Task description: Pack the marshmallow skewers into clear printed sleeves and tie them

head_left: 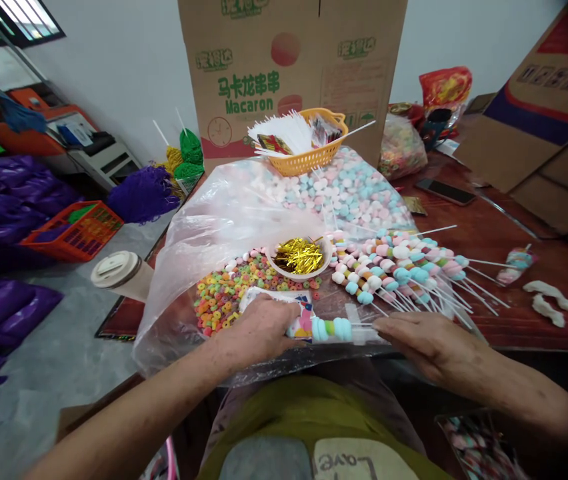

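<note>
Near the table's front edge lies a marshmallow skewer (331, 329), blue pieces with a green bit between them. My left hand (261, 325) is closed on a printed plastic wrapper (306, 313) around the skewer's left end. Pinched in the fingertips of my right hand (429, 343) is the stick end of the same skewer. A pile of finished-looking marshmallow skewers (399, 267) lies behind my right hand, white sticks pointing right. Small coloured cereal rings (229, 293) are spread behind my left hand. A bowl (328, 261) of gold twist ties (298, 256) stands between them.
Loose marshmallows (364, 193) cover the plastic sheet (199, 220) farther back. A yellow basket (309, 160) holds white sticks and packets. A Macaron carton (294, 67) stands behind. At left is a lidded cup (119, 273); a phone (445, 191) lies at right.
</note>
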### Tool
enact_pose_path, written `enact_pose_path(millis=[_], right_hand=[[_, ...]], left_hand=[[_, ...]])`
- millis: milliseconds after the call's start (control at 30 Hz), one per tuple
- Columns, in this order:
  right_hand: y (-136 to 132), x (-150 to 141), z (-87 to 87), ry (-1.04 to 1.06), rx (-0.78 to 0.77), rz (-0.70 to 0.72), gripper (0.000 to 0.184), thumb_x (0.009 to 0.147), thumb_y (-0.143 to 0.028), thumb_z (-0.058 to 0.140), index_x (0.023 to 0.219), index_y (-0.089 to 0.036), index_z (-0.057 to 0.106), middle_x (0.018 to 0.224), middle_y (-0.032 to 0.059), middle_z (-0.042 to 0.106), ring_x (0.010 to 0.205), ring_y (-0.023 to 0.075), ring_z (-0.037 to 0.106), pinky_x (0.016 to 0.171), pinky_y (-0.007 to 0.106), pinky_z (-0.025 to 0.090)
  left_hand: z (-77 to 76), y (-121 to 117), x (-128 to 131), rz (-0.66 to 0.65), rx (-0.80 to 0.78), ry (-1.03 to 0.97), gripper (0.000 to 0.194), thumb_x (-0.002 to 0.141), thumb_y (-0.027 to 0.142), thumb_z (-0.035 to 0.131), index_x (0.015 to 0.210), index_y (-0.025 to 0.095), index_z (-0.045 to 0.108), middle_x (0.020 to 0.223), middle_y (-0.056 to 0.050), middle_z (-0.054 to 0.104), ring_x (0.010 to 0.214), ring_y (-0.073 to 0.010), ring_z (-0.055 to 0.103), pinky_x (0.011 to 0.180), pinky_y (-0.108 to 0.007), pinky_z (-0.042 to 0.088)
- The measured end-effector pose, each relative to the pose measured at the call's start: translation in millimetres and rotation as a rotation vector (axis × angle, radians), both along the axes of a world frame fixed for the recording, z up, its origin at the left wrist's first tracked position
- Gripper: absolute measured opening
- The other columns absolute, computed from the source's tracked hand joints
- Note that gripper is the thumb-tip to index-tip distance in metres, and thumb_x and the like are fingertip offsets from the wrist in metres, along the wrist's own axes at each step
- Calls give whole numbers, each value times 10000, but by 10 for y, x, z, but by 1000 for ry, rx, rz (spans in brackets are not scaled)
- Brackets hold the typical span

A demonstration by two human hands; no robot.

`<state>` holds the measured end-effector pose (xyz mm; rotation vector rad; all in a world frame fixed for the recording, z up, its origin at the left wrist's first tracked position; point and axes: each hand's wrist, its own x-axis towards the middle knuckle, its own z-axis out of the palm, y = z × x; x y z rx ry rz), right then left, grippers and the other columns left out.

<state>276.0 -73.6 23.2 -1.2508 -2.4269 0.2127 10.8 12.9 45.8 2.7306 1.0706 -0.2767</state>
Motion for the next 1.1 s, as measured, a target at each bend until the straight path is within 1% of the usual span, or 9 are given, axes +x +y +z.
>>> enact_pose_path(millis=[133, 233, 367, 533, 633, 733, 900, 1000, 1100], right_hand=[[41, 30, 58, -14, 238, 38, 285, 840, -90, 406, 1042, -211, 567, 724, 36, 626, 637, 142, 565, 602, 259, 433], [39, 95, 167, -83, 430, 94, 339, 851, -76, 403, 1128, -221, 534, 861, 61, 658, 784, 186, 580, 758, 355, 440], [8, 99, 260, -109, 447, 156, 339, 883, -107, 374, 1167, -227, 517, 913, 59, 659, 840, 185, 573, 838, 386, 420], [11, -27, 70, -85, 293, 151, 301, 862, -79, 359, 1044, -184, 574, 771, 57, 634, 681, 149, 552, 692, 318, 441], [-14, -107, -60, -1, 61, 133, 286, 848, -65, 340, 951, -159, 589, 706, 57, 602, 627, 136, 529, 573, 249, 410], [-48, -209, -85, 124, -174, 106, 257, 891, -130, 325, 872, -161, 579, 736, 52, 610, 645, 125, 537, 595, 228, 413], [-28, -414, -89, 251, -489, -6, 291, 924, -244, 325, 830, -166, 589, 704, 15, 612, 634, 118, 532, 576, 209, 413], [8, -443, -161, 170, -407, -37, 273, 890, -189, 347, 798, -166, 602, 668, 10, 608, 591, 118, 516, 552, 213, 396], [42, -340, -206, 16, -74, -15, 257, 836, -95, 363, 848, -154, 613, 649, 30, 593, 581, 128, 497, 552, 234, 366]], left_hand=[[97, -3, 1, 14, -257, -72, 340, 674, 484, 639, 839, 190, 589, 736, -20, 607, 702, -203, 566, 620, -259, 398], [145, 5, -13, 6, -639, -200, 325, 620, 434, 705, 795, 194, 575, 704, 46, 552, 668, -134, 528, 603, -197, 383], [117, 16, -18, 14, -927, -282, 315, 588, 384, 736, 725, 175, 544, 632, 81, 485, 608, -87, 461, 586, -169, 364], [105, 5, 26, 7, -770, -226, 270, 630, 378, 699, 757, 178, 570, 655, 61, 542, 646, -116, 517, 596, -188, 376], [89, -29, 70, 4, -417, -51, 217, 674, 354, 644, 797, 184, 588, 700, 4, 614, 688, -180, 574, 622, -246, 397], [25, -65, 123, -63, -85, 47, 132, 728, 246, 551, 821, 169, 606, 702, -67, 649, 711, -241, 608, 715, -343, 411], [-83, -104, 210, -152, -1, 44, 194, 734, 264, 558, 888, 155, 602, 794, -107, 674, 782, -276, 628, 739, -369, 424], [-63, -103, 223, -129, -40, 68, 223, 748, 298, 565, 924, 164, 592, 811, -98, 669, 800, -267, 623, 749, -357, 426], [7, -43, 163, -99, -269, 31, 365, 669, 428, 658, 925, 178, 582, 804, -64, 650, 778, -252, 607, 665, -303, 431]])
